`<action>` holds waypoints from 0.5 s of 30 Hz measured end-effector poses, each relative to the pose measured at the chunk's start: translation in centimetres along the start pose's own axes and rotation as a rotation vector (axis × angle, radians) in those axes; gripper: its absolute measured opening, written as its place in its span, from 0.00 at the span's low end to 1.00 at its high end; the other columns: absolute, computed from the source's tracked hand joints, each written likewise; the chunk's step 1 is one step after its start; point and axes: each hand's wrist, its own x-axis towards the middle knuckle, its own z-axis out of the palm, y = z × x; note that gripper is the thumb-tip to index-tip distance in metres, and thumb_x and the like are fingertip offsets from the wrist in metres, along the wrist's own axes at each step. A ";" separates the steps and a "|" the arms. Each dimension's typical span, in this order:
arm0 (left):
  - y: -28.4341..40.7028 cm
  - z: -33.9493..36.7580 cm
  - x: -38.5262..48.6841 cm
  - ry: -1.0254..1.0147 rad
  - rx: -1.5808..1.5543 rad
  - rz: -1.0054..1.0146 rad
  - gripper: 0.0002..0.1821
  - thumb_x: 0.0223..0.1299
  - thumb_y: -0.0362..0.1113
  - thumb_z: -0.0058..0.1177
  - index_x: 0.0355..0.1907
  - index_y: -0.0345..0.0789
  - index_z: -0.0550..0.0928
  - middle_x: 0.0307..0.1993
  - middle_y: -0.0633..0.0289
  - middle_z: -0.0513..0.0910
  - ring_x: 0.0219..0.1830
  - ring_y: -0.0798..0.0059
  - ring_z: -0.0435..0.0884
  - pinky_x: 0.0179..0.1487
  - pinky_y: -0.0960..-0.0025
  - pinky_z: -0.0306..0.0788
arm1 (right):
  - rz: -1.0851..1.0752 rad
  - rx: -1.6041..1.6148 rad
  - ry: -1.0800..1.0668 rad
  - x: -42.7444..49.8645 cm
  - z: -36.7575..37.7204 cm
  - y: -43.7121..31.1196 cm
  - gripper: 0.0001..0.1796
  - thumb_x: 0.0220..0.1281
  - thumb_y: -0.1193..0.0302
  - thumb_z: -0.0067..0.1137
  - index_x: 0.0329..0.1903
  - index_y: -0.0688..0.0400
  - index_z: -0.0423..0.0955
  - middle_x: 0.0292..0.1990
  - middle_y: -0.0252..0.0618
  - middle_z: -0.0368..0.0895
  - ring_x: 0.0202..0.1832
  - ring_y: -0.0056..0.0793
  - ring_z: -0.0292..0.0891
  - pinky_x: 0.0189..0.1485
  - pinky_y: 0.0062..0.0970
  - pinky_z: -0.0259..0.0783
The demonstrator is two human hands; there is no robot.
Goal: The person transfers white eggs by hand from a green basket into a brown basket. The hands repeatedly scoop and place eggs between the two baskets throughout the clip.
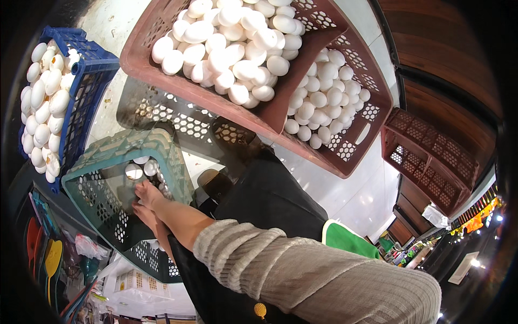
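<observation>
Both my hands reach into a green plastic crate (93,235) with perforated walls. My right hand (150,195), below a pushed-up grey ribbed sleeve, has its fingers bent close to a white egg (134,171). Beside it, my left hand (149,218) is partly covered by my right forearm. What either hand holds, if anything, is hidden by the fingers and the dim interior. Several more white eggs lie along the crate's side past my right hand. A large brown divided crate (194,99) stands beyond, with a heap of eggs (234,48) in one compartment and smaller-looking eggs (323,101) in the other.
A blue plastic crate (87,87) full of eggs, some cracked or stained, stands at the left. Another brown divided crate (429,162) is at the right. Colourful utensils (52,259) hang at lower left. My shoes (214,184) are on the pale tiled floor between the crates.
</observation>
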 end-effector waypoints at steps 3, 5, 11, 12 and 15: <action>0.2 -0.5 -0.3 0.012 -0.001 -0.001 0.23 0.67 0.40 0.52 0.58 0.27 0.70 0.53 0.41 0.77 0.55 0.44 0.76 0.59 0.52 0.69 | -0.148 -0.914 -0.130 0.6 1.5 0.0 0.17 0.63 0.61 0.50 0.55 0.41 0.73 0.50 0.25 0.72 0.57 0.32 0.60 0.54 0.42 0.59; 0.2 -1.0 -0.6 0.044 -0.003 0.028 0.26 0.67 0.41 0.54 0.61 0.28 0.69 0.55 0.42 0.75 0.55 0.44 0.75 0.59 0.52 0.70 | -0.071 -0.579 -0.051 -0.7 -0.2 0.0 0.14 0.63 0.62 0.50 0.50 0.45 0.74 0.48 0.30 0.74 0.53 0.33 0.66 0.51 0.40 0.64; 1.7 -4.6 -2.1 0.154 0.048 0.107 0.32 0.66 0.44 0.56 0.68 0.32 0.66 0.60 0.43 0.69 0.58 0.45 0.73 0.58 0.51 0.73 | -0.271 0.514 0.350 -12.5 -16.4 3.3 0.09 0.60 0.66 0.53 0.35 0.58 0.75 0.41 0.44 0.79 0.42 0.39 0.80 0.41 0.38 0.78; 2.5 -5.4 -2.2 0.187 0.065 0.149 0.33 0.65 0.44 0.56 0.69 0.33 0.65 0.61 0.43 0.68 0.58 0.45 0.72 0.57 0.50 0.73 | -0.447 0.612 0.366 -16.0 -19.0 5.8 0.09 0.58 0.66 0.55 0.31 0.60 0.73 0.40 0.47 0.78 0.40 0.42 0.81 0.38 0.41 0.79; 5.5 -7.4 -3.1 0.223 0.014 0.106 0.37 0.64 0.46 0.57 0.72 0.37 0.64 0.64 0.42 0.63 0.60 0.45 0.70 0.54 0.51 0.77 | -0.321 0.634 0.593 -27.4 -24.9 15.2 0.09 0.50 0.70 0.62 0.35 0.57 0.75 0.35 0.42 0.78 0.36 0.43 0.79 0.35 0.40 0.77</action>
